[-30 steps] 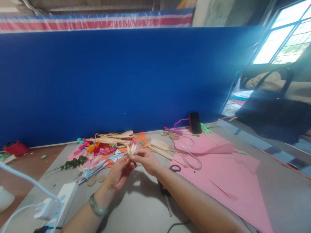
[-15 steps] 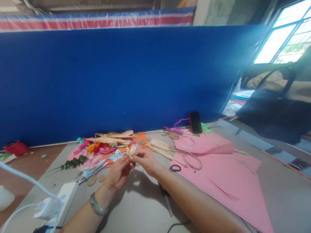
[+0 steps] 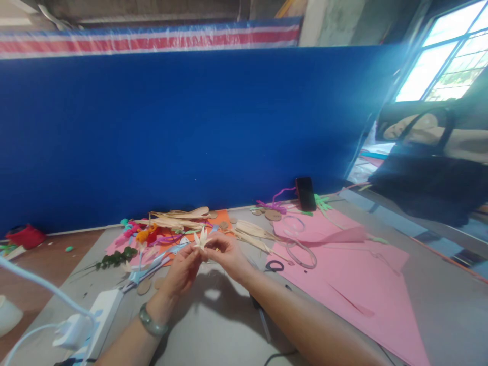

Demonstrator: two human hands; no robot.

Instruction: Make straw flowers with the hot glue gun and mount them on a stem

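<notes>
My left hand and my right hand meet above the grey table. Both pinch a small pale straw flower whose thin petals stick up between the fingertips. A green bangle circles my left wrist. Just behind the hands lies a pile of tan straw strips on orange paper. More straw strips lie to the right of my right hand.
Pink paper sheets cover the table's right side, with clear rings, a black loop and a dark phone leaning on the blue partition. A white power strip with a plugged charger, green leaves and coloured scraps lie left.
Both hands shifted slightly left and up with the straw flower; the view tilted a little. Nothing else moved.
</notes>
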